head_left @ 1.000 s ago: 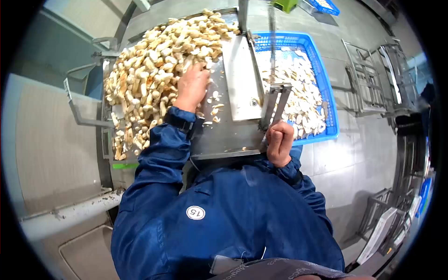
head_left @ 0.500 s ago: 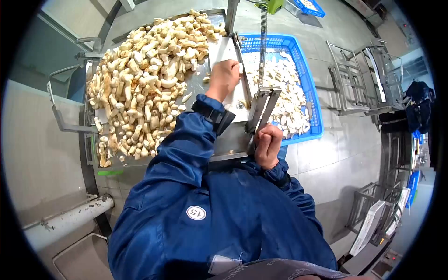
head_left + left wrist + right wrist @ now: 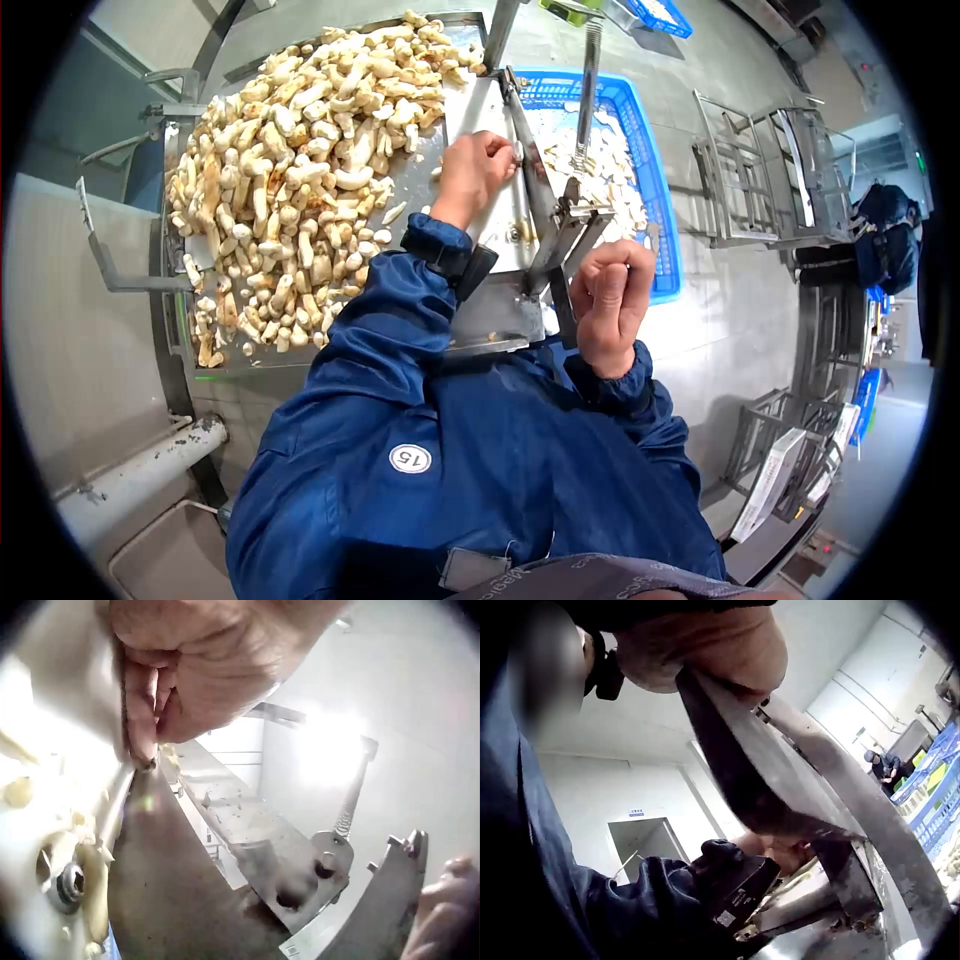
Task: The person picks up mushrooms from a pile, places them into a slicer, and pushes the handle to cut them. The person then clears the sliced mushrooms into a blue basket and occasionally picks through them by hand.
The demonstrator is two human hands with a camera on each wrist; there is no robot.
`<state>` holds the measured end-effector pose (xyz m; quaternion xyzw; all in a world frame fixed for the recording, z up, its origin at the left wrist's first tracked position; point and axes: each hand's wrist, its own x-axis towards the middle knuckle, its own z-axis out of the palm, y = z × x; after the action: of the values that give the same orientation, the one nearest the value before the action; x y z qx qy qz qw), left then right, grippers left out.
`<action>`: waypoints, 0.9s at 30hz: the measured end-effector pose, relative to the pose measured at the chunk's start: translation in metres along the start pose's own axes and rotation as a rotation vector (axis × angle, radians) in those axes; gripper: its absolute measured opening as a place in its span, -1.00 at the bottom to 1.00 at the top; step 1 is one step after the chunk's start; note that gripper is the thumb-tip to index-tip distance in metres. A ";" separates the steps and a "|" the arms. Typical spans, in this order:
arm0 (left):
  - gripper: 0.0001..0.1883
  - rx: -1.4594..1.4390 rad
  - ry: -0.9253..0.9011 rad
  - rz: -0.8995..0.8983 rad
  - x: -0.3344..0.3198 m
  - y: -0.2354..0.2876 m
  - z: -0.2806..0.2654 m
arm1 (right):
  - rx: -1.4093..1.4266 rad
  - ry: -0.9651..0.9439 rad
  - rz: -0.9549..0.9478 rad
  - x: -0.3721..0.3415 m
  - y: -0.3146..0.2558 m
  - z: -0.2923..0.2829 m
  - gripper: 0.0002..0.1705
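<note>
My left hand is over the white board, fingers curled in a pinch beside the long metal blade of a hinged slicer. A pale piece of mushroom shows at its fingertips, mostly covered by the hand. My right hand grips the handle at the blade's near end, fist closed around it. A large heap of whole mushrooms lies left of the board. Beyond the blade, a blue basket holds many mushroom slices.
A coil spring rises by the blade. The heap rests on a metal table; a bent metal bar juts from its left side. Metal racks stand to the right, and another person is farther off.
My left hand has gone from the mushroom heap rightward to the board, bringing a mushroom to the blade. The right hand has raised the handle and shifted slightly right.
</note>
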<state>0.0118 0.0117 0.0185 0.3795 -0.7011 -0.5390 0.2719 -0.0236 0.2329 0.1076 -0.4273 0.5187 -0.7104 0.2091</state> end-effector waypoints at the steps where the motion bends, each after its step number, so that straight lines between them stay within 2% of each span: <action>1: -0.81 -0.021 -0.011 -0.003 -0.001 -0.001 0.000 | -0.017 -0.009 -0.012 -0.002 0.003 -0.001 -0.82; 6: -0.81 -0.061 0.071 0.093 0.010 -0.023 0.012 | -0.056 0.000 -0.006 0.001 -0.002 0.001 -0.78; 9: -0.81 -0.055 0.086 0.094 0.012 -0.033 0.017 | 0.018 0.024 0.013 0.005 -0.007 0.005 -0.78; 11: -0.83 -0.076 0.077 0.083 0.012 -0.033 0.016 | -0.040 0.055 -0.066 -0.013 0.021 -0.001 -0.80; 13: -0.83 -0.030 0.089 0.119 0.008 -0.025 0.015 | -0.093 0.020 -0.284 -0.039 0.063 -0.009 -0.80; 15: -0.84 -0.017 0.047 0.109 0.004 -0.010 0.010 | -0.099 0.026 -0.193 -0.057 0.074 -0.011 -0.80; 17: -0.84 0.011 0.038 0.099 0.003 -0.010 0.009 | -0.050 0.015 -0.127 -0.042 0.049 -0.006 -0.77; 19: -0.84 0.078 0.050 0.107 0.004 -0.013 0.010 | -0.031 0.070 0.095 -0.020 0.010 0.000 -0.75; 20: -0.83 -0.013 0.041 0.103 0.006 -0.022 0.013 | 0.030 0.059 0.114 -0.011 -0.002 0.003 -0.76; 21: -0.82 -0.106 0.034 0.101 0.010 -0.030 0.015 | 0.000 0.053 0.054 -0.015 0.002 0.002 -0.77; 23: -0.80 -0.213 -0.059 0.025 0.004 -0.013 0.008 | -0.064 0.034 -0.071 -0.028 0.029 -0.003 -0.79; 24: -0.80 -0.069 -0.057 0.021 0.006 -0.011 0.007 | -0.051 0.036 -0.171 -0.041 0.052 -0.007 -0.81; 25: -0.79 -0.142 -0.045 0.020 0.002 -0.007 0.007 | -0.114 0.031 -0.173 -0.056 0.072 -0.013 -0.83; 27: -0.77 -0.050 -0.041 0.015 0.002 -0.005 0.007 | -0.138 -0.001 -0.160 -0.061 0.077 -0.018 -0.85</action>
<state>0.0066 0.0130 0.0121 0.3561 -0.6959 -0.5618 0.2709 -0.0158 0.2593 0.0113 -0.4812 0.5306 -0.6871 0.1219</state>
